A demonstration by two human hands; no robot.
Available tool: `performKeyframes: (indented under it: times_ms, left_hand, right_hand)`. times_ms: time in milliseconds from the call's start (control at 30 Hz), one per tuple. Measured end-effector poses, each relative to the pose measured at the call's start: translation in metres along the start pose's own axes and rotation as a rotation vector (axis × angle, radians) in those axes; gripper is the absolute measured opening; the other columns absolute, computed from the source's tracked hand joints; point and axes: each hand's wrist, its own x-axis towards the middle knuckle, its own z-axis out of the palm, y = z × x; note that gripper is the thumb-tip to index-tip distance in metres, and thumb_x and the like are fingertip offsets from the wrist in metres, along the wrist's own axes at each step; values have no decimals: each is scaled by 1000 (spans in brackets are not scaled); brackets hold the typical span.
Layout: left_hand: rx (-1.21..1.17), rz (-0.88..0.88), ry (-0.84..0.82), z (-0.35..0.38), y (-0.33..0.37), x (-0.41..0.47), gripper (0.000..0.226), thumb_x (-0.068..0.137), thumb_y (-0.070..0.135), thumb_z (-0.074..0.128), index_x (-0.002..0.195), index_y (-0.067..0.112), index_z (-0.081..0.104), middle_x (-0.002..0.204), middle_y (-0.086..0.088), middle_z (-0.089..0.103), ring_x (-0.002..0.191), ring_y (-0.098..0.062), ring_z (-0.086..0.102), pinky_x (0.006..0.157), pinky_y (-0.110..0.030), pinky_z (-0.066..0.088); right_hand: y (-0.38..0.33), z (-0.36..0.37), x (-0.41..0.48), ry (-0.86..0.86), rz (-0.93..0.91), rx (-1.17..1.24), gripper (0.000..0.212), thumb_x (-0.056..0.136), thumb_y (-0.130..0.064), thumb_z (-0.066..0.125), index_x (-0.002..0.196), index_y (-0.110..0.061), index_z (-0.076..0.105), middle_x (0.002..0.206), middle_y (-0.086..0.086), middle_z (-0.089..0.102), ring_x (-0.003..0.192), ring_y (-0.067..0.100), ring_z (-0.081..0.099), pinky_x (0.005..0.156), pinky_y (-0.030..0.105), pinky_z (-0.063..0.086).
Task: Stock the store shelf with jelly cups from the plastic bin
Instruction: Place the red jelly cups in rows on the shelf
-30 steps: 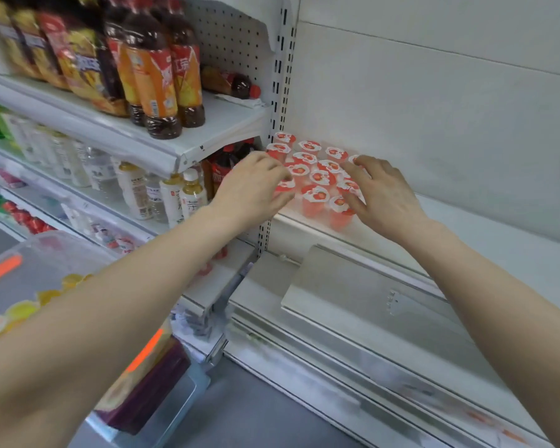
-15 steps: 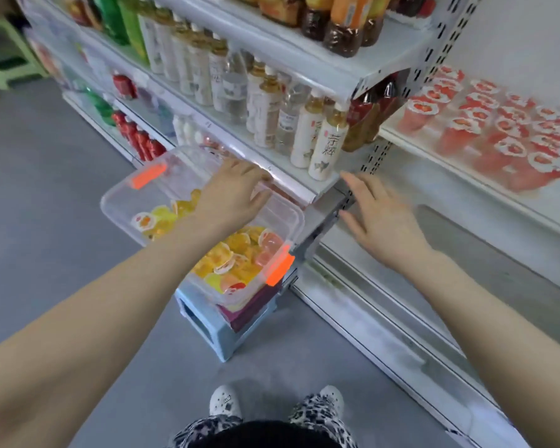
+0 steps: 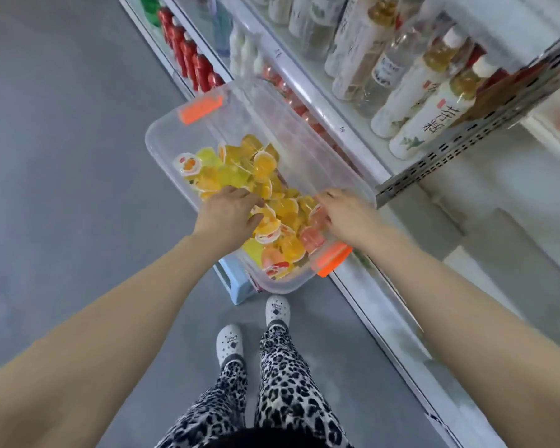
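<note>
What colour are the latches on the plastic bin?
The latches are bright orange, one at each end of the bin; head view shows both.

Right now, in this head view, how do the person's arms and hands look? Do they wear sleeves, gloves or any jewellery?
Both arms are bare up to the edge of the picture: no sleeve shows on the left forearm or the right forearm. The left hand and the right hand wear no gloves, and no watch, bracelet or ring is visible.

Now left hand [image 3: 230,212] and right hand [image 3: 348,215] are inside the plastic bin [image 3: 256,111].
</note>
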Motion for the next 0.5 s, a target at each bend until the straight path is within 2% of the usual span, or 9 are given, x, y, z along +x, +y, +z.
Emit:
performKeyframes:
  times_ms: [167,300,433,500]
  left_hand:
    - [48,-38,6,8,-3,5,29,94,42,53,120,33,61,122,6,64,120,-23,49,94,-36,43]
    - [68,-53,6,10,-4,6,29,93,43,53,121,34,61,121,8,64,119,-22,49,92,-35,44]
    - [79,-58,3,10,-4,6,28,93,42,54,119,33,61,119,8,65,117,-22,50,90,-36,45]
    - [88,-57,0,10,-4,6,28,93,42,54,119,33,62,119,7,65,117,-22,51,90,-36,46]
  right_hand:
    - [4,21,44,-206,-6,-104,34,96,-16,51,129,-13,56,128,12,53,124,29,48,89,35,44]
    - [4,30,53,-195,32,-126,32,101,-19,40,132,-14,48,128,16,50,124,33,46,90,37,42]
    - [7,30,54,-186,37,-110,48,92,-13,59,136,-15,41,124,15,52,121,32,46,78,35,37]
    - [7,30,55,-207,28,-126,45,92,-13,58,134,-16,44,120,15,54,119,33,48,79,34,39]
